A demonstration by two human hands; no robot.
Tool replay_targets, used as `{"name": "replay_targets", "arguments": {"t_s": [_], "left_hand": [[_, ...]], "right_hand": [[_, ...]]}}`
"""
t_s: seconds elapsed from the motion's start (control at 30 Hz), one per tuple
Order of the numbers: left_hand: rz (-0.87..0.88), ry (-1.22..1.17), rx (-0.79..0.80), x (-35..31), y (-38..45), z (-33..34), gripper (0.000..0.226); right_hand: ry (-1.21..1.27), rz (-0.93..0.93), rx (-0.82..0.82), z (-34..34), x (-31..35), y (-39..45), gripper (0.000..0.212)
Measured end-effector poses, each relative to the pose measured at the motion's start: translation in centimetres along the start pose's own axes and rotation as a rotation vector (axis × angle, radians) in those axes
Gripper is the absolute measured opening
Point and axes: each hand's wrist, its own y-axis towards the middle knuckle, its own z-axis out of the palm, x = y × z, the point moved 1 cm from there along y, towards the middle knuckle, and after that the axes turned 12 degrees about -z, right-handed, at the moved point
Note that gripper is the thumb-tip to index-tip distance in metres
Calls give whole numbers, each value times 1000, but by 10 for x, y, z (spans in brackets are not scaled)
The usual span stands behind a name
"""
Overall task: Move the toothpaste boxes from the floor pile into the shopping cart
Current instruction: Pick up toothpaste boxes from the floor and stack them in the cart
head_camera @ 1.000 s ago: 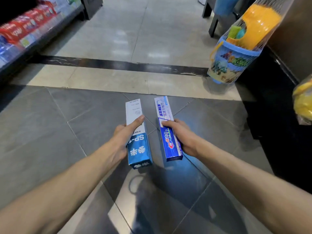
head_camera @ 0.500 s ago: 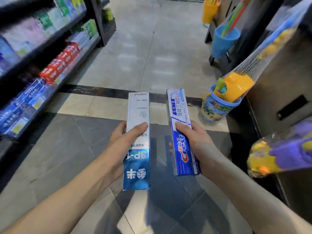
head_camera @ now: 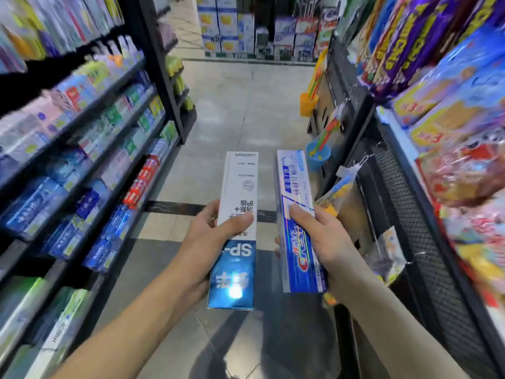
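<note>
Both forearms enter from the bottom edge, hands raised side by side at mid-frame above the tiled floor. Left hand grips the white-and-blue box: thumb lies across the front face, fingers curled round the left edge. Long axis runs near to far, close to vertical in the view; blue end toward the camera, white end away down the aisle. Printing reads upside down from here. Right hand grips the blue toothpaste box: thumb on the front face, fingers wrapped behind, mostly hidden, a fingertip showing at the left edge. Its long axis is roughly parallel to the first, far end leaning slightly left; dark blue end near, pale end far. The two boxes are near each other but apart, a strip of floor visible between them; neither touches the floor. Left of the hands, dark shelves carry rows of boxed goods, blurred. Right, a mesh rack holds bagged snacks and hanging net bags. Beyond, a blue bucket and an orange bucket stand along the rack. Farthest, stacked cartons close the aisle.
</note>
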Motion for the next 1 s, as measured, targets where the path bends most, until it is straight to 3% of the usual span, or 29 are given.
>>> {"name": "replay_targets", "arguments": {"t_s": [0.17,0.3,0.53,0.77,1.0], "left_hand": [[52,-55,50,-50,-53,52,61],[90,-119,102,-54,-80,88,45],[105,-135,242,-66,-84,119,45],[53,14,521,-91,-71,134,33],[-75,174,801,-83,-81,160,35]], "right_hand": [[124,-96,-10,-4,91,-37,30],[154,-107,-9,-14,126,-60,35],[138,-191,-151,-30,150,-80,31],[102,-315,-462,-23,154,-109,22],[134,-421,-815,-7,147,-172,23]]}}
